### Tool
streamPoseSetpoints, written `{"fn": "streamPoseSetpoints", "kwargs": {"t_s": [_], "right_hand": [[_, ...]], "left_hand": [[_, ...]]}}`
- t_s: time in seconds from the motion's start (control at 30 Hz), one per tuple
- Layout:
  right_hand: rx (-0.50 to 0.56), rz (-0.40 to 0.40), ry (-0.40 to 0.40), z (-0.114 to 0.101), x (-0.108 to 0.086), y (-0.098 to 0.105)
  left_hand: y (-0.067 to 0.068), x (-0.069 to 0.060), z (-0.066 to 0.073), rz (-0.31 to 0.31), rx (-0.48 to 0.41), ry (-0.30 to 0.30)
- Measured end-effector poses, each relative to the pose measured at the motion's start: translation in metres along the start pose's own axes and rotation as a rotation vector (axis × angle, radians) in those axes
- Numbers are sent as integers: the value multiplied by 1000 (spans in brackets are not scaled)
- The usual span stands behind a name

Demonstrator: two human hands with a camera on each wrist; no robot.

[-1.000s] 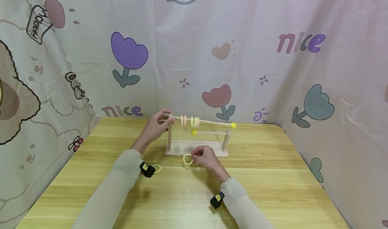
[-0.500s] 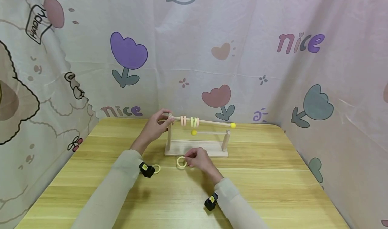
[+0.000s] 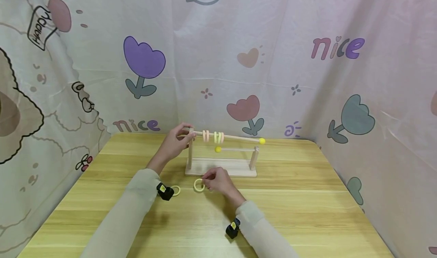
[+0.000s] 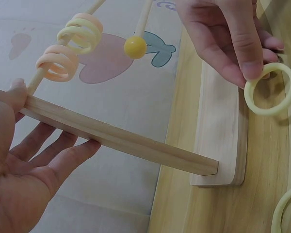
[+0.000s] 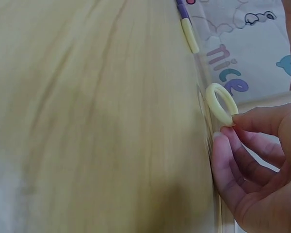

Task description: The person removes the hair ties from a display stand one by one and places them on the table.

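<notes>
A wooden stand (image 3: 222,167) has two posts, each bearing a dowel tipped with a yellow ball. My left hand (image 3: 172,144) grips the top of its left post (image 4: 121,136), thumb by the dowel and fingers under the post in the left wrist view. Peach rings (image 4: 58,63) and pale yellow-green rings (image 4: 80,36) hang on the upper dowel (image 3: 239,137). In front of the base, my right hand (image 3: 220,183) pinches a pale yellow ring (image 5: 213,104) between thumb and fingertips, held upright above the table. The right wrist view shows the pinch at the ring's lower edge.
Another pale yellow ring (image 3: 178,191) lies on the wooden table (image 3: 290,205), partly hidden behind the left wrist's black camera (image 3: 165,192). The lower dowel (image 3: 237,150) points left from the right post (image 3: 254,159). A printed cloth (image 3: 280,79) hangs behind the table.
My right hand has moved left and slightly nearer to me with the pale yellow ring, toward the ring on the table. The left hand stays on the post.
</notes>
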State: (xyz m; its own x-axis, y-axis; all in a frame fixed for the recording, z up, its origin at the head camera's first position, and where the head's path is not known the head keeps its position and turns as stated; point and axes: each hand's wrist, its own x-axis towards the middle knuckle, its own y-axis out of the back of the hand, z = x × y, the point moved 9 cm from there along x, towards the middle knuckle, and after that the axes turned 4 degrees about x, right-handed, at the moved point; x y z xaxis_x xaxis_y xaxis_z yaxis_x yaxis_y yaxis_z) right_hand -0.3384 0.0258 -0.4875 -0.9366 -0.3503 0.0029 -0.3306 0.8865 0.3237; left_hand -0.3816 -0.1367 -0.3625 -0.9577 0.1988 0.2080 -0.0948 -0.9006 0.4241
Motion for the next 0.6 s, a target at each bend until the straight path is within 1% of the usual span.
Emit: {"fn": "streamPoseSetpoints", "kwargs": {"t_s": [0.13,0.33,0.6], "right_hand": [[-11,6,-2,0,1,-4],[-88,24,35,-5,3,-9],[-140,35,30,-8,6,-15]], "left_hand": [[0,0,-1,0,3,8],[0,0,-2,-2,8,11],[0,2,-3,-2,12,7]]}}
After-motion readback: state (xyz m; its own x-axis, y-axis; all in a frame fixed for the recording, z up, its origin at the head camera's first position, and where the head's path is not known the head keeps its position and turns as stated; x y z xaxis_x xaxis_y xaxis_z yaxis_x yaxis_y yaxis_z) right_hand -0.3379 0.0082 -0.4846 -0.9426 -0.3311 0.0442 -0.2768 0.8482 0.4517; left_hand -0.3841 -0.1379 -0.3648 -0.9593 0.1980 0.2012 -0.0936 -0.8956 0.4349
